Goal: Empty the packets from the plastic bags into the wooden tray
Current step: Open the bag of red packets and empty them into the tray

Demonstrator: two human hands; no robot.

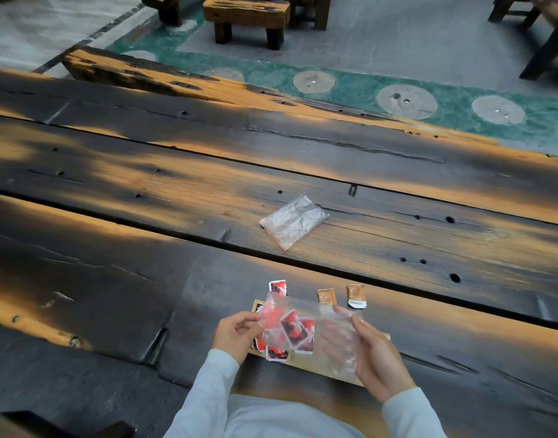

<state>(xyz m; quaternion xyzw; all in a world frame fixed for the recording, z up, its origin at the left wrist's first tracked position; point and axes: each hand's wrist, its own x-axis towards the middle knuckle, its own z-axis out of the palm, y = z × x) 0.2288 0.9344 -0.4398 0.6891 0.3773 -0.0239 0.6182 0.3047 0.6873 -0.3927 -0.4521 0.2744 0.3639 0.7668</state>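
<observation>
**Head view: a bag of red packets held over the tray for emptying**

Head camera looks down on a clear plastic bag point(306, 330) stretched between both hands directly above the wooden tray point(318, 363), low in the frame at about 6 o'clock. Red packets point(295, 330) show through the film, and a few more lie under the bag's left end, some in the tray; one stands up past the bag's far edge at 12 o'clock. Holding the bag over the tray means whatever slips out should land inside rather than on the counter point(271, 172).

The left hand point(236, 335) has its fingers point(249, 324) pinched together on the bag's left edge, at 9 o'clock from the packets. The right hand point(377, 355) grips the opposite end, thumb on top and the other fingers under the film, clamped on the plastic. I judge this two-ended hold serves to tilt or shake the bag; which end is open I cannot tell.

Two brown packets point(341, 297) stand at the tray's far side, toward 1 o'clock from the bag, apparently in their own section.

Well apart, toward 12 o'clock on the counter, lies a second plastic bag point(292, 221), flat and seemingly empty, probably set aside to keep it out of the way.
</observation>
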